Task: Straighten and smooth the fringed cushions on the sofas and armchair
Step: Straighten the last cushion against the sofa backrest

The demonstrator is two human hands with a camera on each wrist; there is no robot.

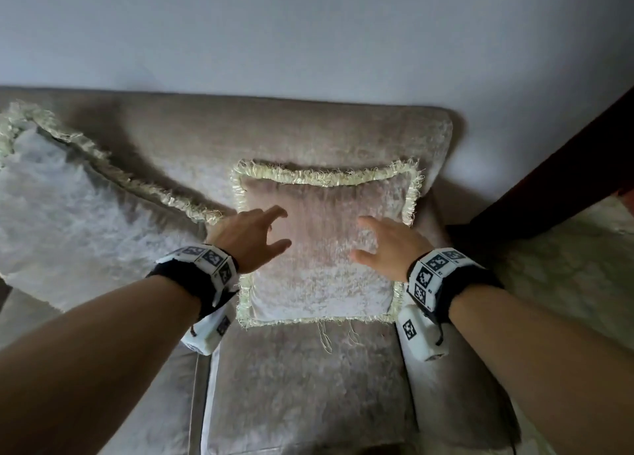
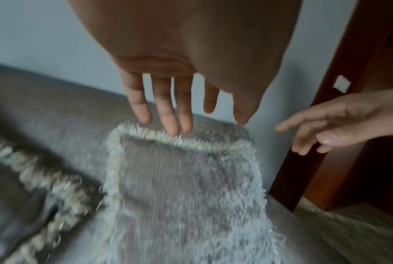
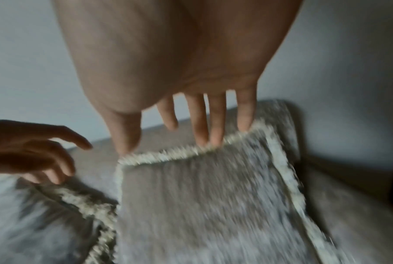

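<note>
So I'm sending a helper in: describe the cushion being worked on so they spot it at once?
Find the beige velvet sofa against the pale wall. At its end beside the dark wooden frame, one square fringed cushion stands against the backrest, both hands open over it. Unlike the larger cushion slumped left, it sits square.

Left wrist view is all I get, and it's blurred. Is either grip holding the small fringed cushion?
Observer: No. In the head view the left grip and right grip are spread open in front of the small fringed cushion. I cannot tell whether they touch it.
Operator: Is it sitting straight?
Observer: Roughly. It leans on the backrest, with its bottom edge on the seat.
Operator: Is the bottom fringe tidy?
Observer: No. Loose threads trail from it onto the seat.
</note>
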